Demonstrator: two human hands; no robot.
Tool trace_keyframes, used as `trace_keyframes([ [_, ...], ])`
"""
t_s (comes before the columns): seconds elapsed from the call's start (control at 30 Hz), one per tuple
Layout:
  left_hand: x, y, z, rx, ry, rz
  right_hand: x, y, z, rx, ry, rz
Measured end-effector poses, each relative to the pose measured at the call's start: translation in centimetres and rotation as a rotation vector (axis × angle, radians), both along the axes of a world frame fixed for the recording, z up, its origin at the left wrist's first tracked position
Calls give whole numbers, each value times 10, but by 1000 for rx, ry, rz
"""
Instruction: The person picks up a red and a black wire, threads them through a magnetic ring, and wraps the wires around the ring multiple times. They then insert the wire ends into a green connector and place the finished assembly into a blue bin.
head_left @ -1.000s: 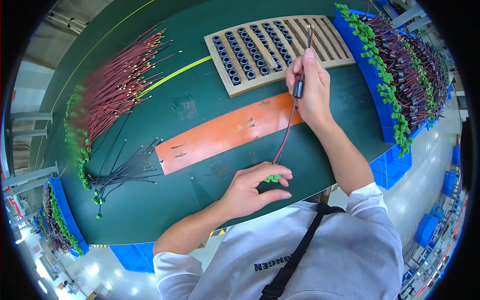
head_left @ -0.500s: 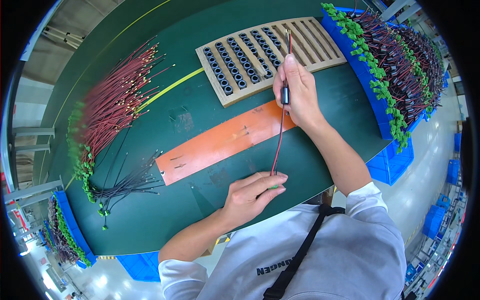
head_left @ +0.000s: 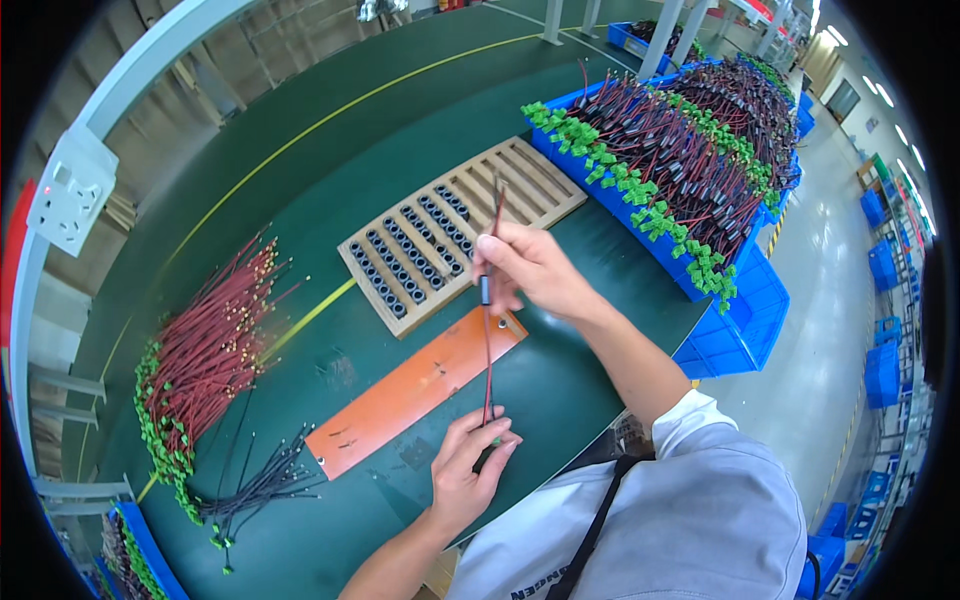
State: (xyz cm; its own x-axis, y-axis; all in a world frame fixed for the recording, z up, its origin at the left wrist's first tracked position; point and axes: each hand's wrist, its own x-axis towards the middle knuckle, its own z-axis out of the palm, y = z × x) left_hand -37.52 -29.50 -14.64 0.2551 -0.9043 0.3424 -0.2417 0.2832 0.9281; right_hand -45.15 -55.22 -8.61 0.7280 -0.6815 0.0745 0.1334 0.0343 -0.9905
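A thin red-and-black wire lead (head_left: 489,365) stretches between my two hands over the green table. My left hand (head_left: 465,470) pinches its lower end; a bit of green shows between the fingertips. Higher up, my right hand (head_left: 535,268) grips the lead between thumb and fingers, with the wire tips standing out above. A dark cylindrical sleeve (head_left: 486,290) sits around the wires just below the right thumb. Beyond that hand is a wooden slotted tray (head_left: 400,327) with rows of black rings (head_left: 385,270) in its left slots. An orange strip (head_left: 400,408) lies under the lead.
At left are a heap of red wires (head_left: 215,345) with green connectors and a smaller bunch of black wires (head_left: 262,485). A blue bin (head_left: 640,215) full of sleeved leads stands at right, with another blue bin (head_left: 735,320) below the table edge. A socket panel (head_left: 72,190) hangs upper left.
The view has turned and shifted, bringing the right-hand bin further into the picture. Both hands still hold the same lead, and the sleeve stays just below the right thumb.
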Motion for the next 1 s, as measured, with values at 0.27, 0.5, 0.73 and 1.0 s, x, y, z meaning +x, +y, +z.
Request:
trace_keyframes([
  [0.27,5,-4,4,50,-101,25,-102,-117,96,95,-413,-195],
  [0.5,6,-7,12,92,-148,4,-159,-274,96,-139,-53,-563],
  [0.73,1,-8,9,112,-145,-18,-185,-322,37,-348,682,-753],
  [1.0,2,-10,10,106,-143,-17,-192,-320,59,-1104,667,-1190],
])
